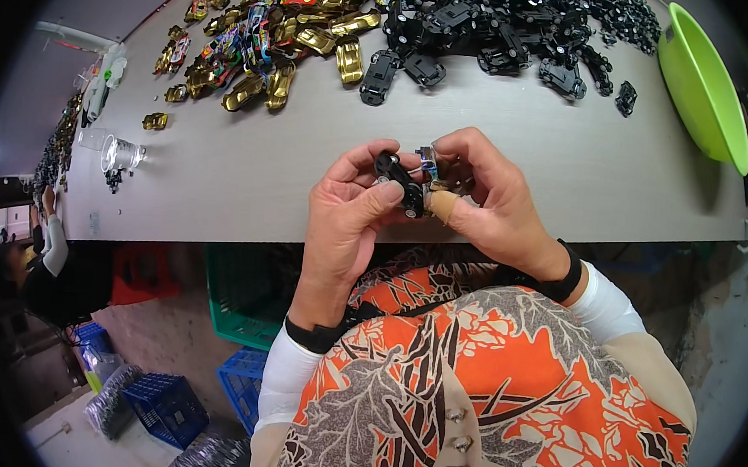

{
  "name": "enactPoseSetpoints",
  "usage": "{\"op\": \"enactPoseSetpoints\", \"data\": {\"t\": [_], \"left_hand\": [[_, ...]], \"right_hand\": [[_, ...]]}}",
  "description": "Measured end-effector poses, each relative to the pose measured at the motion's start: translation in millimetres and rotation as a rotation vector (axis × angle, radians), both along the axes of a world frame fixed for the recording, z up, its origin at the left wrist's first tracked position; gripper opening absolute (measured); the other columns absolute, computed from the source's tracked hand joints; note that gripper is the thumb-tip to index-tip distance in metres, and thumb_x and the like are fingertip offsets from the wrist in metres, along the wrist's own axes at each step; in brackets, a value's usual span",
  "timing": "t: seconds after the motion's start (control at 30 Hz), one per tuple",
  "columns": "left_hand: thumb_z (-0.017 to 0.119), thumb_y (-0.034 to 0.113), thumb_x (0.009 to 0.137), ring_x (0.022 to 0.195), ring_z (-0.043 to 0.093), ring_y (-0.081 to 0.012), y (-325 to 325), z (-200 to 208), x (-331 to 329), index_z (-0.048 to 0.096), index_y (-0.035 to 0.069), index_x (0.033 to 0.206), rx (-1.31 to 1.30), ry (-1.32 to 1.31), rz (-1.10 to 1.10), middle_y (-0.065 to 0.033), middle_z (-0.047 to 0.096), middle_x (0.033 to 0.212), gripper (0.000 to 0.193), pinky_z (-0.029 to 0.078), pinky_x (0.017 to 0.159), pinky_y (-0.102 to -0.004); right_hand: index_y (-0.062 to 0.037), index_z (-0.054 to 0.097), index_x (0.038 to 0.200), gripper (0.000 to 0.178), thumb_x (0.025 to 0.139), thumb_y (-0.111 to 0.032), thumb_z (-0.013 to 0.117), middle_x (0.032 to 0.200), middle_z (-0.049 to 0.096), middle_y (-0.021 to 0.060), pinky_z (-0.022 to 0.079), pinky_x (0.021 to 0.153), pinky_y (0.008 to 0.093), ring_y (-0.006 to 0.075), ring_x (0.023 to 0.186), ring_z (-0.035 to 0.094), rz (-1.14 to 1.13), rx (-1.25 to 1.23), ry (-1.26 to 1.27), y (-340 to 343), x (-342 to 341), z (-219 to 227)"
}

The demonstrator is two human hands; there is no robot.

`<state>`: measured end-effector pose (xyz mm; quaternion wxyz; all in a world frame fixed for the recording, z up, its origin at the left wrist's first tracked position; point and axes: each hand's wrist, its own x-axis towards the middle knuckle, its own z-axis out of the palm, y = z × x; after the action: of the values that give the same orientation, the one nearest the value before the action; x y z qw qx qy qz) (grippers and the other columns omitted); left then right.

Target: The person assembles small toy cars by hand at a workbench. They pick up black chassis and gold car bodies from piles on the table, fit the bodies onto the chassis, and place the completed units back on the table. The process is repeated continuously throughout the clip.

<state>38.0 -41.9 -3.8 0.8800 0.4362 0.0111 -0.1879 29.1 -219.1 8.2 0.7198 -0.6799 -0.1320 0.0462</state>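
Observation:
Over the table's near edge, my left hand is closed on a black toy car chassis with small wheels, pinched between thumb and fingers. Close beside it, my right hand grips a shiny toy car body, partly hidden by my fingers. A tan wrap covers my right thumb. Whether the two parts touch I cannot tell. Beyond my hands lies a pile of black chassis, with gold car bodies and multicoloured ones heaped to its left.
A lime-green basin stands tilted at the table's right end. A clear plastic cup and small black parts are at the left. Below the table are a green crate and blue crates. Another person works at far left.

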Motion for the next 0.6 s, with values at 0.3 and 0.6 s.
{"op": "enactPoseSetpoints", "data": {"t": [0.3, 0.6], "left_hand": [[0.064, -0.007, 0.076, 0.093, 0.061, -0.0169, -1.2, 11.4, -7.5, 0.053, -0.003, 0.117, 0.09, -0.002, 0.021, -0.0119, 0.059, 0.111, 0.043, 0.056, 0.073, -0.0271], [0.063, -0.01, 0.075, 0.1, 0.059, -0.0168, 1.9, 7.7, -10.2, 0.059, 0.0, 0.114, 0.135, -0.051, 0.016, -0.0088, 0.056, 0.119, 0.041, 0.049, 0.088, -0.0288]], "right_hand": [[-0.0018, 0.053, 0.104, 0.031, 0.074, 0.003, 0.058, 0.088, 0.052, 0.0083, 0.045, 0.058, 0.0258, 0.0153, 0.069, 0.054, 0.027, -0.194, -0.271, 4.8, 3.7, 4.6], [-0.004, 0.054, 0.106, 0.036, 0.072, 0.004, 0.06, 0.085, 0.052, 0.0094, 0.047, 0.06, 0.0299, 0.0213, 0.072, 0.057, 0.079, -0.25, -0.316, 5.0, 6.6, 3.0]]}}
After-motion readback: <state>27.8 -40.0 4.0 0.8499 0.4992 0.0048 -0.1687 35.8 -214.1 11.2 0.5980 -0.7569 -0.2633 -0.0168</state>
